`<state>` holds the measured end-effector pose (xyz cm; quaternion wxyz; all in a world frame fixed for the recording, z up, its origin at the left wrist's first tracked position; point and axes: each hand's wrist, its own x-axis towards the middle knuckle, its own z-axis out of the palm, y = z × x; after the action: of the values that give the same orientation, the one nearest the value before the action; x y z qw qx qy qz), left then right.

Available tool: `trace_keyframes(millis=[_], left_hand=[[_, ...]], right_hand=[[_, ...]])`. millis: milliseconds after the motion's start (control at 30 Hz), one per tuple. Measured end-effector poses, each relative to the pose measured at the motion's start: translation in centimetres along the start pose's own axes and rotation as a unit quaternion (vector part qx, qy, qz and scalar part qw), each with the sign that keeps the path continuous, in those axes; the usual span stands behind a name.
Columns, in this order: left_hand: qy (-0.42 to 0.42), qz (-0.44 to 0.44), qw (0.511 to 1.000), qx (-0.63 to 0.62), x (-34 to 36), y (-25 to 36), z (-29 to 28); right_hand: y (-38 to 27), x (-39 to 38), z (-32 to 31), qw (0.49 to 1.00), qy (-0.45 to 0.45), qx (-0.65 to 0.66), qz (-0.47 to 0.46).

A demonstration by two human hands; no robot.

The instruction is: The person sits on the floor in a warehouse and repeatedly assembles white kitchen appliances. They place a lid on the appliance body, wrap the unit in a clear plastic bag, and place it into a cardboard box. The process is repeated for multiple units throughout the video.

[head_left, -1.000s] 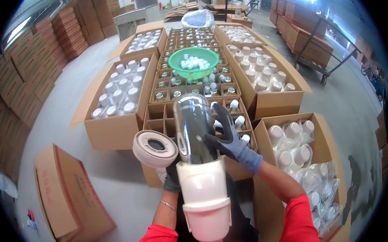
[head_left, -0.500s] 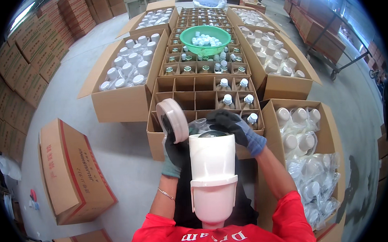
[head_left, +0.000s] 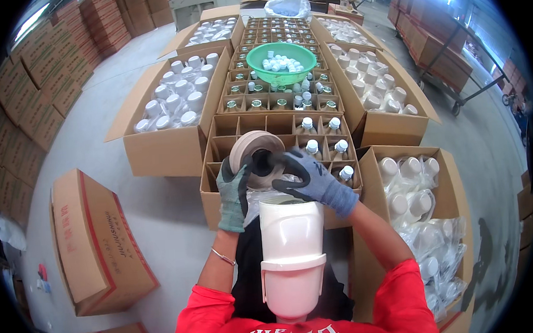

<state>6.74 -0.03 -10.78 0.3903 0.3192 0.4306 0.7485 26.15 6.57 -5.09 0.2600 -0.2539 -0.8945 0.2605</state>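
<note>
My left hand [head_left: 235, 189], in a grey-green glove with dark palm, grips the left side of a pale pinkish hollow round piece [head_left: 243, 148], its fingers inside the rim. Whether this is a tape roll or a deep lid I cannot tell. My right hand [head_left: 311, 179], in a blue-grey glove, holds its right side, fingers inside the hollow and thumb at the lower rim. Below them a tall white plastic container [head_left: 291, 234] with a raised band stands upright against me, its top uncovered and dark inside. Behind, a divided carton [head_left: 264, 125] holds several white-capped bottles [head_left: 312, 145] on its right side.
A green basin [head_left: 281, 78] of small white caps rests on cartons of bottles. Open cartons of white plastic containers flank them: left [head_left: 171, 153], right [head_left: 392, 125] and near right [head_left: 364, 222]. A closed-looking carton [head_left: 100, 233] sits on the left floor. A trolley [head_left: 462, 89] stands far right.
The round piece has turned from edge-on to show its hollow side and moved right, over the carton. My right hand has left the white container's top and joined my left on the piece.
</note>
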Motion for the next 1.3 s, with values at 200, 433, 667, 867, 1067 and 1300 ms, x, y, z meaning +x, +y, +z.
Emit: trace_keyframes(millis=[200,433,667,867,1067,1300], left_hand=[[0.016,0.079,0.995,0.057,0.7,1.4,2.7],[0.019,0.076,0.995,0.056,0.8,0.5,2.7],[-0.278,0.061,0.946,0.154,0.8,2.6,0.7],[-0.39,0.167,0.877,0.226,1.1,1.6,0.9],[-0.288,0.217,0.874,0.327,-2.8,1.2,0.3],[-0.215,-0.032,0.968,0.127,-2.6,2.4,0.8]], right_hand=[[-0.6,0.1,-1.1,0.983,0.001,0.076,0.164],[0.8,-0.3,0.1,0.991,0.086,0.065,0.077],[4.2,-4.0,1.2,0.835,0.188,0.491,0.162],[2.7,-6.9,2.5,0.829,0.095,0.534,0.139],[2.7,-7.9,4.3,0.791,0.115,0.586,0.133],[1.9,-7.2,3.5,0.874,0.126,0.46,0.096]])
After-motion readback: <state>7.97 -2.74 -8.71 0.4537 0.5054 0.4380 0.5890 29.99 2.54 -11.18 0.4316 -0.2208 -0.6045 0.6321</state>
